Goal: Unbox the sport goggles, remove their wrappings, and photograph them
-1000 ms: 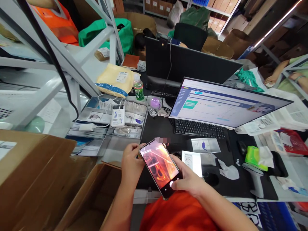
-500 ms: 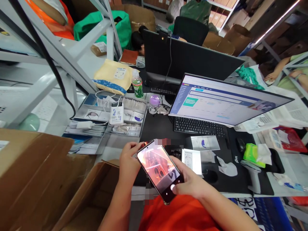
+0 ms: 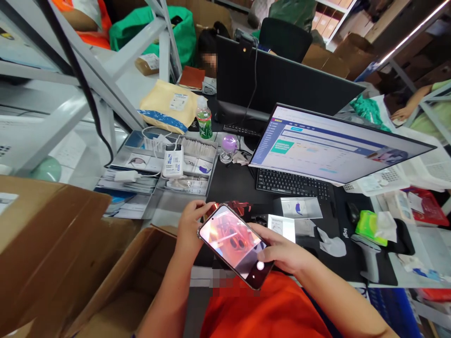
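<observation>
I hold a smartphone (image 3: 233, 242) flat over the desk's front edge with both hands. My left hand (image 3: 190, 225) grips its upper left end, fingers curled round the edge. My right hand (image 3: 282, 251) holds the lower right end, thumb resting by the round on-screen button. The screen glows with an orange camera picture. Just beyond the phone a small red object (image 3: 243, 207) shows on the black desk mat (image 3: 232, 185).
Ahead stand a lit monitor (image 3: 334, 148) and black keyboard (image 3: 291, 184); a second monitor's back (image 3: 282, 82) is behind. Divided trays (image 3: 165, 169) with packets lie left. An open cardboard box (image 3: 116, 286) sits at lower left. A mouse (image 3: 353, 212), scanner (image 3: 368, 256) and a co-worker's arm (image 3: 410, 101) are right.
The phone has tilted flatter and swung a little clockwise, its lower end shifting right. The picture on its screen changed. Both hands kept their hold.
</observation>
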The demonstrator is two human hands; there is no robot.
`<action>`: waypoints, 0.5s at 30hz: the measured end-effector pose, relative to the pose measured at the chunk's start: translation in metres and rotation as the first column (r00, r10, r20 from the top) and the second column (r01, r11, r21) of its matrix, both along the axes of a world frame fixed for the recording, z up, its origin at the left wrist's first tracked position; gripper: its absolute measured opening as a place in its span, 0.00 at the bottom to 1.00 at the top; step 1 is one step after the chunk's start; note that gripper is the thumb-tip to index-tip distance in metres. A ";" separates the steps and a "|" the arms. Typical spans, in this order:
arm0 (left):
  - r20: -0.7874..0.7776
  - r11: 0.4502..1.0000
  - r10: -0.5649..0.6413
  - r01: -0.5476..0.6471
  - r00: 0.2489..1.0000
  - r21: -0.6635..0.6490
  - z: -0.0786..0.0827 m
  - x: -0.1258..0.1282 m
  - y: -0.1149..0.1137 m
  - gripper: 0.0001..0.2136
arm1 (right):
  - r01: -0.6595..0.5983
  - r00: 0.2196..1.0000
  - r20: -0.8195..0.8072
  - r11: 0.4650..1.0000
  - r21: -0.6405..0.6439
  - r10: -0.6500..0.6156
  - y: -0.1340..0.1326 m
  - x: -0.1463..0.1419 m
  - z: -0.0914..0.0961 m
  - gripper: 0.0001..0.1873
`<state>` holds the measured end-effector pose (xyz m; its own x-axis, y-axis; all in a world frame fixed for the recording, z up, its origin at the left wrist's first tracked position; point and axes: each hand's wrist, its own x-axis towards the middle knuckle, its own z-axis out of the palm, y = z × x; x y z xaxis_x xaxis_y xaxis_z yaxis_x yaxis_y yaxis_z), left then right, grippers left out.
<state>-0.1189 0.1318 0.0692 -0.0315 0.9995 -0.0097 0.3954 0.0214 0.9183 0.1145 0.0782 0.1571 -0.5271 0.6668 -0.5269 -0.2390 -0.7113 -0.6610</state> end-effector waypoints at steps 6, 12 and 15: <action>-0.055 0.990 -0.124 0.127 0.991 0.061 0.002 -0.006 0.012 0.13 | -0.209 0.978 0.022 0.977 0.032 0.208 0.015 0.012 0.003 0.37; -0.095 0.978 -0.192 0.198 0.977 0.058 0.007 -0.002 0.017 0.12 | -0.440 0.895 0.144 0.889 0.126 0.422 0.040 0.027 0.009 0.38; -0.084 0.970 -0.228 0.234 0.970 0.061 0.011 0.000 0.017 0.13 | -0.546 0.833 0.208 0.824 0.153 0.513 0.050 0.029 0.012 0.37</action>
<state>-0.1190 0.1484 0.0800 0.2023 0.9779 0.0537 0.4508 -0.1416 0.8813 0.1437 0.1282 0.1686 -0.7536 0.4058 -0.5170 0.2508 -0.5496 -0.7969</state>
